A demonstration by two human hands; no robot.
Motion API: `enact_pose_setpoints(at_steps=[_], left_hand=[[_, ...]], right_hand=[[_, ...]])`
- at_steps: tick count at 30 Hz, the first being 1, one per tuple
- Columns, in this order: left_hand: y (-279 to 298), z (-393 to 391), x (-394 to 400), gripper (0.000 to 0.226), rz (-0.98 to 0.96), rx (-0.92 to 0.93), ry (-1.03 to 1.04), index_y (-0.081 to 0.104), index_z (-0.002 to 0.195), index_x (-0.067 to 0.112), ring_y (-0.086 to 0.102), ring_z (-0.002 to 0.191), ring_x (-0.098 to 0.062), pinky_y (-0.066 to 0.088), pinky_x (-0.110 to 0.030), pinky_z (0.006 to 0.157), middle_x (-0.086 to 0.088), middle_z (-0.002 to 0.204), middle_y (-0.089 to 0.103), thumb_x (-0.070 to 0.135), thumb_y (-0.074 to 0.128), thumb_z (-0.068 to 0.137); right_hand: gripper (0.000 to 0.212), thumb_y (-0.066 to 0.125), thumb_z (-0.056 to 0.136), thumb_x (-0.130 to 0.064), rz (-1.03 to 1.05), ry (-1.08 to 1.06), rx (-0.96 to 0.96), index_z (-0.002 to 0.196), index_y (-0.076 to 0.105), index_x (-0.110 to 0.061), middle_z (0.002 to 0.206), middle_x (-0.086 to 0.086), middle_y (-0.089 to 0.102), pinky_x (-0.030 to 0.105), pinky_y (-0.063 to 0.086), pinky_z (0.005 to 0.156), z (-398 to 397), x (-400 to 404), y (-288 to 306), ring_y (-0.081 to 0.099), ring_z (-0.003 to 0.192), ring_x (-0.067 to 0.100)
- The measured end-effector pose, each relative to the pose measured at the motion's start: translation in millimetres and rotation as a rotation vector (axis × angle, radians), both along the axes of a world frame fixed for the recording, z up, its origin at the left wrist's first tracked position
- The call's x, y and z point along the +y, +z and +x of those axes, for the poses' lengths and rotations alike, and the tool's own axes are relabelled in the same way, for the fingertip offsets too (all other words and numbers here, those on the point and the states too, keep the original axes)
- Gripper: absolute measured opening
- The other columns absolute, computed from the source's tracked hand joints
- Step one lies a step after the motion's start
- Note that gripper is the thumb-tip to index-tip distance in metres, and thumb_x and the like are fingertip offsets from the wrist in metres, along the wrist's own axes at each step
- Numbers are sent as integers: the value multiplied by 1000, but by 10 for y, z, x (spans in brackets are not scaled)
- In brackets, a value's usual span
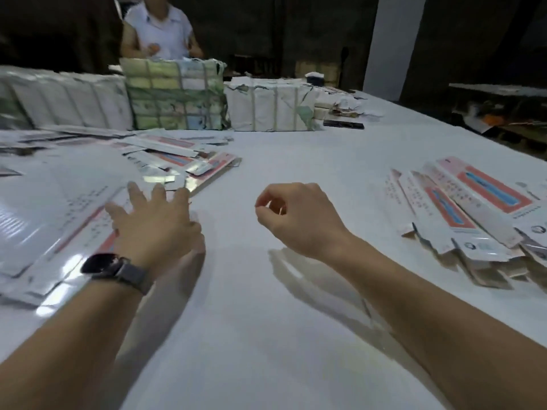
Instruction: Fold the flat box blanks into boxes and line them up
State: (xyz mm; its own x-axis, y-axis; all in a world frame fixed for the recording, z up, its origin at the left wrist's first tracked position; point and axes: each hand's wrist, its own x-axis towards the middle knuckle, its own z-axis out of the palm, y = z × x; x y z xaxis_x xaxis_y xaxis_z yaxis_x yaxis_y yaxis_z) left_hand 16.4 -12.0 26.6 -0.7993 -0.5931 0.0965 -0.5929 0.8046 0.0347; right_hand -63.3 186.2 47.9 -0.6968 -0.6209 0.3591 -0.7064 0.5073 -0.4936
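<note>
**Hands above table, blanks at left, boxes at right**

The left hand [154, 220] is reaching with fingers spread over the flat box blanks [68, 220], gripping nothing. The right hand [299, 217] is hovering above the white table [266, 335], fingers loosely curled, empty. Folded boxes [473, 214] are lying side by side at right.

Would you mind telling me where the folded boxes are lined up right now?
In the head view, the folded boxes lie side by side at the table's right edge, to the right of the right hand, which holds nothing.
</note>
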Motion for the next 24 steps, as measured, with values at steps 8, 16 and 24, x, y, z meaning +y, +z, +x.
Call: enact_pose_setpoints(at_steps=[8,16,24], left_hand=[[102,100,-149,33,-18,-118,112,51,124,26,49,125,-40,40,-51,97,-6,121,55,36,48,93],[131,126,53,29,-102,23,-78,54,124,22,60,99,-36,36,-35,70,1,85,44,29,53,96],[591,218,425,52,320,755,-453,39,147,33,59,73,-28,48,-27,50,-7,109,69,14,46,99]], right_hand=[[12,62,88,-24,-101,83,-8,85,72,-31,59,-19,56,33,52,72,25,-85,-144,53,63,5],[12,62,88,-21,-106,81,-39,87,72,-28,56,-19,54,33,51,72,15,-103,-208,53,62,5],[27,63,90,-31,-530,53,-18,116,61,-31,74,-12,59,18,45,63,-59,-65,-37,55,65,8]])
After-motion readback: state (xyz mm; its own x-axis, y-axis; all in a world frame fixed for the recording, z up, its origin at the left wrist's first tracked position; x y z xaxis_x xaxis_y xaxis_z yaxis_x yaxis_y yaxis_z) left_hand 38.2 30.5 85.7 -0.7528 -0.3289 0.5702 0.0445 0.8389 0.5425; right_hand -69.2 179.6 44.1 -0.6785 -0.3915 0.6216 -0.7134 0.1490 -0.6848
